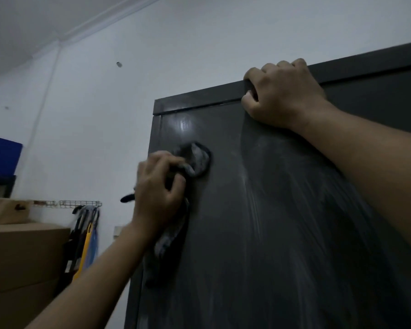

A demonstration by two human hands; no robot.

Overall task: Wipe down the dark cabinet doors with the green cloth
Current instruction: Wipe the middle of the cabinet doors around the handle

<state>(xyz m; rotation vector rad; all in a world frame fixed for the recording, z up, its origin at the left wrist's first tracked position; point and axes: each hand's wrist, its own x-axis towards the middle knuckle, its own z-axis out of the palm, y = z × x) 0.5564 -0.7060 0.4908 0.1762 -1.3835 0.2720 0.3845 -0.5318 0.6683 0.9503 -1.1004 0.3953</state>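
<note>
left grip (159,186): fingers curled round the cloth (198,160), pressing it against the cabinet door (282,233) near its upper left corner
cloth: bunched wad pokes out at 1 o'clock of that grip; loose tail hangs at 6 o'clock
cabinet door: dark; pale smeared streaks down its middle
right grip (282,96): at 1 o'clock of the cloth; fingers hooked over the top edge (199,99), thumb against the front

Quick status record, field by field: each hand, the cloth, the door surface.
left hand: grips the cloth, pressing it on the door's upper left
right hand: fingers curled over the cabinet top
cloth: bunched, tail hanging down; looks grey in dim light
door: pale streaks right of the cloth; probably still to wipe
</note>
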